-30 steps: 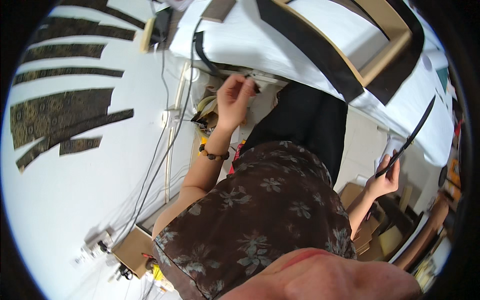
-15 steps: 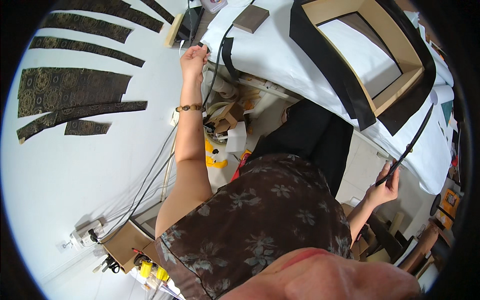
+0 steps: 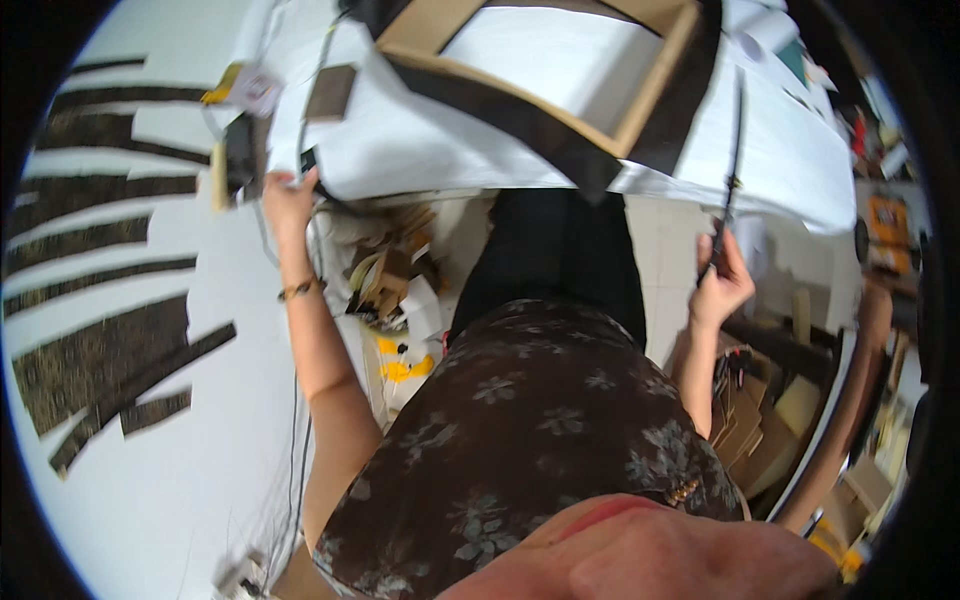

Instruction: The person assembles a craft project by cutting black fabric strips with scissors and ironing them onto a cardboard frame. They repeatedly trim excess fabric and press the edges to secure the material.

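My left hand (image 3: 288,205) is at the table's left end, thumb and fingers pinched on a small black piece (image 3: 308,160) whose kind I cannot make out. Close by lies a dark grey-brown block (image 3: 331,94). Off to the right, my right hand (image 3: 722,280) is closed round the lower end of long, slim dark scissors (image 3: 736,150), their tip pointing away from me over the white-covered table (image 3: 780,150). Between the hands, farther off, a light wooden frame (image 3: 560,112) rests on black sheet material (image 3: 490,108) that spreads out past its sides.
Dark patterned strips (image 3: 100,262) hang on the white wall at left. A black device (image 3: 240,150) stands at the table's left end. Beneath the table is a bin of scraps (image 3: 385,290). Cardboard pieces (image 3: 745,430) and rolls crowd the right side.
The view has turned, so wall and table appear shifted left. My right hand has swung the scissors more upright. My left hand still pinches the black piece.
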Available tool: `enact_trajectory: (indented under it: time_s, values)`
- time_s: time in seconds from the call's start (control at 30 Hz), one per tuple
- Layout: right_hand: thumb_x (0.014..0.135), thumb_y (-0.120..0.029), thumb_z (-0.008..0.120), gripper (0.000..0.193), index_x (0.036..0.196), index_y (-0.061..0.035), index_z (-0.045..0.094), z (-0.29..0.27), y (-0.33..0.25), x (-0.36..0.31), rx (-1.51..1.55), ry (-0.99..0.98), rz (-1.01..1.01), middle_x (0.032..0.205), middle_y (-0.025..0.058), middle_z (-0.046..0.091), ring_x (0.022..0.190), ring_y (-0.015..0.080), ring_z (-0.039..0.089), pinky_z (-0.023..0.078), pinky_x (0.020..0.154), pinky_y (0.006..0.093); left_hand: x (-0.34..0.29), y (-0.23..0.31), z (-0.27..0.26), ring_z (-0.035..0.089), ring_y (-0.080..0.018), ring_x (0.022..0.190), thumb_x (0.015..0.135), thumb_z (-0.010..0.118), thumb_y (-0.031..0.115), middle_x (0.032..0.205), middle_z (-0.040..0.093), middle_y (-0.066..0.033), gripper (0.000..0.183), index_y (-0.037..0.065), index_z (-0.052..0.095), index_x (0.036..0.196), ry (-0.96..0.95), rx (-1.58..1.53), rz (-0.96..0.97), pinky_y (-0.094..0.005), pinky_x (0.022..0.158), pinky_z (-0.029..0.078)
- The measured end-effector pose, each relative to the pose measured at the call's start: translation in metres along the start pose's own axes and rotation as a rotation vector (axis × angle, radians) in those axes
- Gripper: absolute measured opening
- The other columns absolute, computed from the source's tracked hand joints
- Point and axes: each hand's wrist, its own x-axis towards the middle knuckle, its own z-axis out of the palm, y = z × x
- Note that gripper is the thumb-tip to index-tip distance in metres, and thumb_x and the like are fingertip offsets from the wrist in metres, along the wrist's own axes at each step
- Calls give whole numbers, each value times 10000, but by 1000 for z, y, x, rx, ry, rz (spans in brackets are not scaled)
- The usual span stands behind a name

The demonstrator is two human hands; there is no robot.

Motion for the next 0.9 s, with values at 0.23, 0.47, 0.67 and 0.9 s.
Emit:
enact_trajectory:
  time_s: [0.23, 0.47, 0.67, 0.9]
  values:
    - [808, 25, 763, 362, 1152, 70, 656, 7, -23, 5, 51, 77, 70, 1059, 106, 680, 869, 104, 613, 498, 789, 231, -39, 81, -8, 588, -342, 500, 945, 611, 312, 562, 592, -107, 258, 86, 561, 831, 349, 58, 159, -433, 462, 426]
    - [825, -21, 755, 359, 1160, 61, 659, -7, -20, 3, 166, 88, 181, 883, 9, 615, 783, 66, 550, 441, 714, 201, -100, 204, -21, 510, -98, 659, 911, 652, 29, 809, 579, -68, 118, -9, 542, 926, 430, -649, 545, -218, 602, 433]
    - [819, -60, 765, 355, 1147, 38, 674, -13, -23, 5, 241, 30, 292, 846, -39, 576, 743, 41, 513, 401, 681, 180, -133, 270, -43, 551, -215, 1007, 913, 575, -43, 1095, 571, -147, 168, -30, 532, 1075, 248, -858, 820, -324, 906, 433]
    - [819, -101, 787, 363, 1114, 72, 665, -6, -10, 21, 91, 143, 248, 774, -52, 578, 670, 22, 493, 384, 589, 167, -144, 268, -28, 553, -211, 1028, 929, 550, -21, 1094, 576, -144, 115, -35, 540, 1043, 136, -978, 638, -314, 915, 419]
